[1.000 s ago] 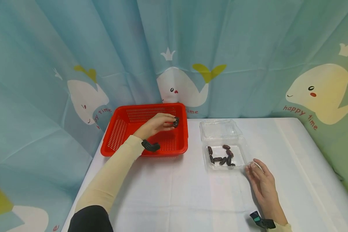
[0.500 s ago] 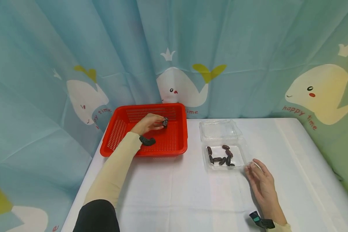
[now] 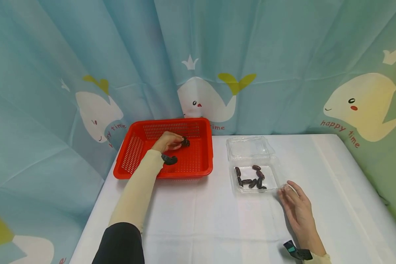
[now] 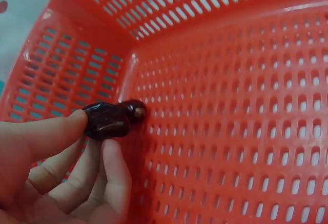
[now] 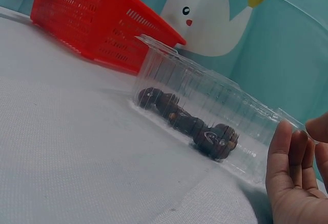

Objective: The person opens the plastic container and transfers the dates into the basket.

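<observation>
Leftward within the red basket (image 3: 195,161), the left grip (image 3: 168,141) has been moved since a second ago, clamped on a dark date (image 4: 106,122). Another date (image 4: 137,110) is seen just beyond. On the white-covered bench (image 3: 224,227), a clear box (image 3: 271,178) containing dates (image 3: 260,174) is pinched at one corner by the right grip (image 3: 299,211).

Pale blue curtain (image 3: 283,40) right across the back, dropping in soft folds, wrapping round the left side and turning greener out on the right! White whales (image 3: 366,110) swim along it, yellow-green tails (image 3: 236,83) up, little crowns (image 3: 189,64) above, red lettering (image 3: 333,125) below. Up front, a white cloth (image 3: 217,223), faintly creased, covers the table.
</observation>
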Action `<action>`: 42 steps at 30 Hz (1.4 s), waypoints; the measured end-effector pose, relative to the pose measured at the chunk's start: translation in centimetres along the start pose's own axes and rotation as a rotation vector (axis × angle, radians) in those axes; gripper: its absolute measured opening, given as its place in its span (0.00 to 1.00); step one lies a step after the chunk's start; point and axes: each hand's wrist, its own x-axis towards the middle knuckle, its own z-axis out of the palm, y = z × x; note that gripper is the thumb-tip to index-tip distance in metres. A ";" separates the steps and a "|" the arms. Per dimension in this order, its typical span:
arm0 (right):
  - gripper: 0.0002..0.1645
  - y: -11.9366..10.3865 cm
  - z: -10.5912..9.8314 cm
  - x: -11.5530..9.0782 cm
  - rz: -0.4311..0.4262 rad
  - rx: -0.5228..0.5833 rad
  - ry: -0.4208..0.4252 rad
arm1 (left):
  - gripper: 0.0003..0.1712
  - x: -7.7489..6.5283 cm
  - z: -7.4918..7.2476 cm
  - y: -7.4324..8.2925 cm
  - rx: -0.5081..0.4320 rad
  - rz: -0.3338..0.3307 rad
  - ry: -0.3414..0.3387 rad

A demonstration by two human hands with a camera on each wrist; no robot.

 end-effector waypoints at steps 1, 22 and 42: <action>0.23 0.0 0.0 0.0 0.000 0.001 -0.001 | 0.21 0.1 -0.1 -0.1 -0.008 -0.006 0.009; 0.22 0.1 0.0 0.1 0.007 0.050 -0.010 | 0.12 0.5 0.1 -1.7 0.278 0.143 0.195; 0.25 0.0 0.1 0.1 0.014 0.017 0.004 | 0.27 -0.4 0.0 -1.2 0.663 0.255 0.120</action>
